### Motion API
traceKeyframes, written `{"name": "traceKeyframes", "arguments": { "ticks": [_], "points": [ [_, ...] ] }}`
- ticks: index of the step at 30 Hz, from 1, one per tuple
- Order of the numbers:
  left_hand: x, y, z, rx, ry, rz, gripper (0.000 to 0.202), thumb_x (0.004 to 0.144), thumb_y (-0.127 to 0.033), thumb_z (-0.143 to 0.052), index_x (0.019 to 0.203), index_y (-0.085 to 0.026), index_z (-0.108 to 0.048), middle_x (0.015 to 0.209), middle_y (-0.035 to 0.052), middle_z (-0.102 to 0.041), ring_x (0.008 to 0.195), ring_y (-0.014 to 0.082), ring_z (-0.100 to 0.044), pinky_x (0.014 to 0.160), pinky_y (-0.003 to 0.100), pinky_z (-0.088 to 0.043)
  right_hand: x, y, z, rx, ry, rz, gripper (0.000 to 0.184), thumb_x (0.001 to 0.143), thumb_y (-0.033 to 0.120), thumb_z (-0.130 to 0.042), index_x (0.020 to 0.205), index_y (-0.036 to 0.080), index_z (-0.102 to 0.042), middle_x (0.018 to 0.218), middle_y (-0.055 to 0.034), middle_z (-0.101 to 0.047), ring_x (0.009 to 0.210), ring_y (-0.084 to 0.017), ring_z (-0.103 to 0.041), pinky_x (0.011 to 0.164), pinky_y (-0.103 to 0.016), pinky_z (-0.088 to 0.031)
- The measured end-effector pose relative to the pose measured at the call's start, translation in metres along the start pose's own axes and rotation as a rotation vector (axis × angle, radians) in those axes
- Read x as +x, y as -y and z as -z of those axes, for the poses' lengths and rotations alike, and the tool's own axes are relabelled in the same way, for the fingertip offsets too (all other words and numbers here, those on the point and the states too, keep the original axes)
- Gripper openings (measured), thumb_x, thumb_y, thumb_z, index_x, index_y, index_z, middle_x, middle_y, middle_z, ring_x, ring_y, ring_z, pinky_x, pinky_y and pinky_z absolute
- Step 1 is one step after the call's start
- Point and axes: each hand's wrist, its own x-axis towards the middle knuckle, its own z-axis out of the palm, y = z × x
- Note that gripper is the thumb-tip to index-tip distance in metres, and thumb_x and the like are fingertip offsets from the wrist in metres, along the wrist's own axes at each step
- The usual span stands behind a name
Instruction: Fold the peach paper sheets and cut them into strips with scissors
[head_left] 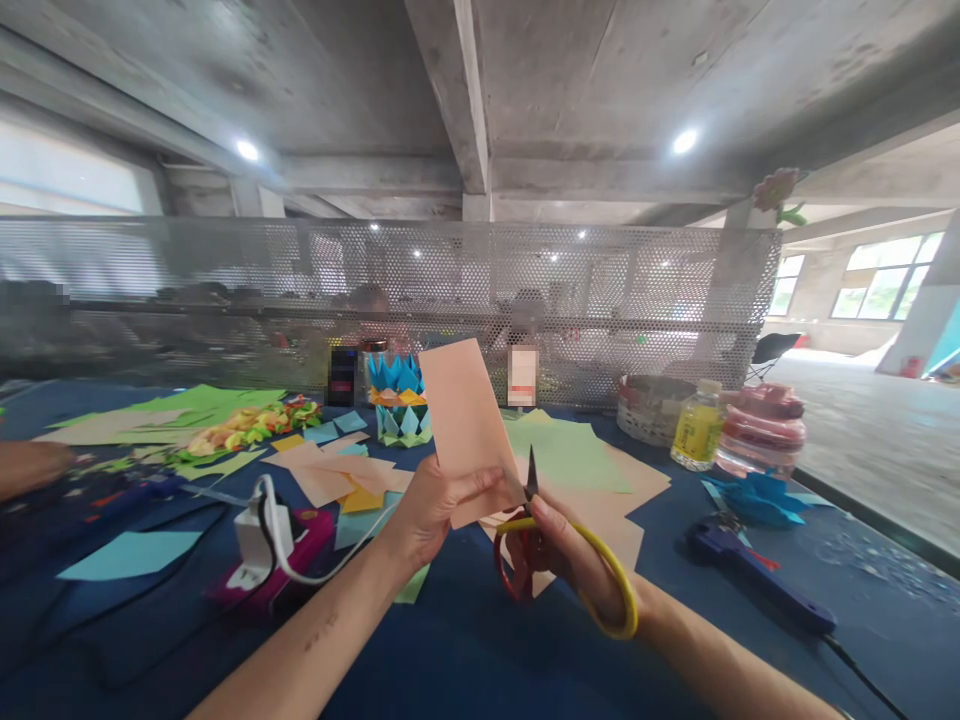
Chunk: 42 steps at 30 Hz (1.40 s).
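Observation:
My left hand (435,505) pinches a peach paper strip (469,425) by its lower edge and holds it upright above the table. My right hand (574,560) grips scissors (534,545) with red and yellow handles, fingers through the loops. The dark blades point up and meet the strip's lower right edge. Under both hands lie more peach and green paper sheets (581,460) on the dark blue tabletop (465,650).
A white charger block with cable (259,535) lies at the left. A blue glue gun (739,560) lies at the right. A folded blue paper box (401,410), a yellow bottle (697,425) and a basket (652,405) stand before a perforated metal screen (225,290). Another person's hand (26,465) rests far left.

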Motion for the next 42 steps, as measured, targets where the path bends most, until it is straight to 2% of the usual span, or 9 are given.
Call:
{"name": "traceKeyframes", "arguments": {
  "ticks": [4, 12, 18, 26, 30, 37, 42],
  "points": [
    [0.0, -0.002, 0.0, 0.003, -0.012, -0.012, 0.034, 0.056, -0.024, -0.084, 0.086, -0.013, -0.072, 0.086, 0.0096, -0.074, 0.078, 0.0224, -0.069, 0.072, 0.031, -0.054, 0.0, -0.002, 0.001, 0.007, -0.018, 0.027, 0.037, 0.094, 0.055, -0.033, 0.091, 0.02, -0.044, 0.065, 0.0005, -0.054, 0.057, -0.014, -0.055, 0.056, -0.029, -0.045],
    [-0.003, -0.006, 0.001, 0.053, 0.027, -0.008, 0.037, 0.056, -0.026, -0.084, 0.088, -0.011, -0.072, 0.088, 0.0114, -0.074, 0.079, 0.0238, -0.068, 0.074, 0.032, -0.053, -0.001, 0.0, 0.001, 0.007, -0.014, 0.011, 0.037, 0.094, 0.055, -0.033, 0.094, 0.02, -0.042, 0.065, 0.0011, -0.054, 0.058, -0.014, -0.056, 0.056, -0.029, -0.044],
    [-0.003, -0.003, 0.001, 0.054, 0.082, 0.025, 0.038, 0.057, -0.026, -0.083, 0.09, -0.012, -0.073, 0.091, 0.0121, -0.074, 0.082, 0.0259, -0.068, 0.075, 0.033, -0.053, -0.001, 0.002, 0.002, -0.011, -0.006, 0.01, 0.041, 0.094, 0.056, -0.031, 0.11, 0.02, -0.039, 0.062, 0.0028, -0.053, 0.057, -0.014, -0.055, 0.056, -0.028, -0.044],
    [-0.004, -0.003, 0.0, 0.061, 0.11, 0.01, 0.036, 0.06, -0.025, -0.082, 0.092, -0.012, -0.072, 0.093, 0.0116, -0.073, 0.084, 0.0248, -0.068, 0.076, 0.032, -0.053, -0.001, 0.005, 0.0, 0.015, -0.022, 0.03, 0.039, 0.094, 0.055, -0.03, 0.108, 0.02, -0.039, 0.064, 0.0029, -0.052, 0.057, -0.014, -0.054, 0.055, -0.029, -0.045],
    [-0.006, 0.0, -0.001, 0.059, 0.148, 0.053, 0.036, 0.06, -0.025, -0.082, 0.091, -0.01, -0.072, 0.09, 0.0126, -0.073, 0.082, 0.0254, -0.067, 0.075, 0.034, -0.053, -0.001, 0.008, 0.0, -0.004, -0.019, 0.025, 0.041, 0.094, 0.055, -0.033, 0.114, 0.019, -0.037, 0.065, 0.0028, -0.053, 0.056, -0.014, -0.055, 0.056, -0.029, -0.045],
    [-0.004, -0.004, 0.002, 0.074, 0.158, 0.019, 0.041, 0.061, -0.026, -0.081, 0.098, -0.011, -0.07, 0.098, 0.014, -0.072, 0.088, 0.0268, -0.067, 0.08, 0.037, -0.053, 0.001, 0.01, 0.003, 0.037, -0.056, 0.008, 0.048, 0.091, 0.061, -0.03, 0.108, 0.018, -0.042, 0.062, 0.0013, -0.056, 0.053, -0.014, -0.056, 0.056, -0.03, -0.047],
    [-0.008, -0.004, -0.003, 0.104, 0.26, 0.062, 0.043, 0.063, -0.028, -0.08, 0.101, -0.011, -0.069, 0.098, 0.0145, -0.072, 0.091, 0.0307, -0.066, 0.081, 0.043, -0.052, -0.001, 0.014, 0.003, -0.005, -0.049, 0.001, 0.038, 0.093, 0.053, -0.036, 0.105, 0.018, -0.045, 0.067, 0.0008, -0.057, 0.057, -0.014, -0.059, 0.059, -0.03, -0.049]
  ]
}}
